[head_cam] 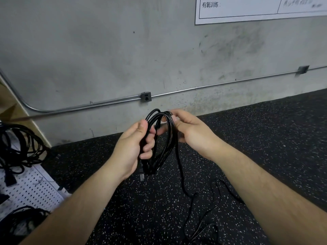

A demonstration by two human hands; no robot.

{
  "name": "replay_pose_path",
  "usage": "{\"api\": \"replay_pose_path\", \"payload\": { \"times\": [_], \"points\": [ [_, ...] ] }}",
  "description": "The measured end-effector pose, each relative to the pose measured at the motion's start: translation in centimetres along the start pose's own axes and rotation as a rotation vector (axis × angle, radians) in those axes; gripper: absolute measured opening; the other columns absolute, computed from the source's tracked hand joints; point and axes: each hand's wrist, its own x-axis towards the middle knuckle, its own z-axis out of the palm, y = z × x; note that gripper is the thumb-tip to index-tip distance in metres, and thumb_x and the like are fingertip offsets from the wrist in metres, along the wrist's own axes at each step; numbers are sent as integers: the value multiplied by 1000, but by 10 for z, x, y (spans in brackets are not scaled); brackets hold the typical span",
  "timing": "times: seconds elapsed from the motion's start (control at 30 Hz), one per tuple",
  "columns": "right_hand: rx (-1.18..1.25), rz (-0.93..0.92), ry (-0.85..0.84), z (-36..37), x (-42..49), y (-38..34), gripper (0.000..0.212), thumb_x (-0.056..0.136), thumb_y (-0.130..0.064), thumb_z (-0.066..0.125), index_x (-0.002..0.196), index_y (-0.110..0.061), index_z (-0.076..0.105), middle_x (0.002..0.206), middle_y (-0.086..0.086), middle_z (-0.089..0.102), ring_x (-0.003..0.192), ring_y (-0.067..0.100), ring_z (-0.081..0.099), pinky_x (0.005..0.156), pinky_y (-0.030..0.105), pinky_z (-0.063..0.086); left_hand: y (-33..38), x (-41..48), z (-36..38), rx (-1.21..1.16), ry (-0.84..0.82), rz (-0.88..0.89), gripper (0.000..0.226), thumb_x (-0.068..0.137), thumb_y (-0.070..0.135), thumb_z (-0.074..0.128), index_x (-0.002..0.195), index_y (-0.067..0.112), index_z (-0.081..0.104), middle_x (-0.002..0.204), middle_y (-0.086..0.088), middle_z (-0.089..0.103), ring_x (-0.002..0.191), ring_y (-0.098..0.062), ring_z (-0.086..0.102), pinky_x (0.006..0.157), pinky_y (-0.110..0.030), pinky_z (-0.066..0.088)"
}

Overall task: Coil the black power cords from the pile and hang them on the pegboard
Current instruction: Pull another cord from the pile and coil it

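Glossy black cord (153, 164) in oval loops: left hand (131, 147) grips them, right hand (191, 129) pinches the top

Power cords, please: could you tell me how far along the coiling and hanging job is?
Done: several coiled cords already hang on the pegboard. In hand: the left hand grips a partly wound coil while the right hand pinches its top loop; its tail trails down to the floor. Left: wind in that tail, hang the coil, then deal with the loose cord lying on the floor.
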Motion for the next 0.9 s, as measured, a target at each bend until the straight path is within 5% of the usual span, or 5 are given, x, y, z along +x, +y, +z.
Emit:
{"api": "replay_pose_path", "payload": {
  "times": [0.17,0.47,0.6,0.7,0.9],
  "points": [
    [25,26,-87,-3,-2,0,38,99,-52,51,122,-25,63,104,-4,77,98,5,71,88,27,51,-8,-1,9,326,146,119,30,107,39,38,98,13,52,59,6,36,52,-9,27,48,-28,18],
    [-141,-115,10,-4,3,14,17,96,-11,65,105,-26,66,74,-17,66,60,-2,57,63,19,45,-4,3,0,799,18,104,40,85,65,57,106,31,59,74,20,61,58,3,55,58,-23,40],
    [-209,-158,31,-5,2,15,28,92,-10,69,99,-37,65,103,-10,64,86,0,61,86,25,44,-1,4,0,717,-16,-4,6,99,38,60,98,35,66,69,21,60,57,2,52,59,-22,42],
    [-49,-83,-55,-4,2,17,43,78,-12,69,111,-31,50,131,-7,60,123,7,56,106,29,40,0,-4,5,453,-201,-91,32,100,26,58,74,38,71,68,7,52,60,-9,45,58,-25,37],
    [140,17,-106,-2,7,24,19,83,-11,66,100,-2,66,85,0,69,88,14,67,93,33,48,6,-4,-3,373,-219,-82,36,96,33,64,62,21,62,68,0,58,65,-14,54,68,-32,41]
  ]
}}
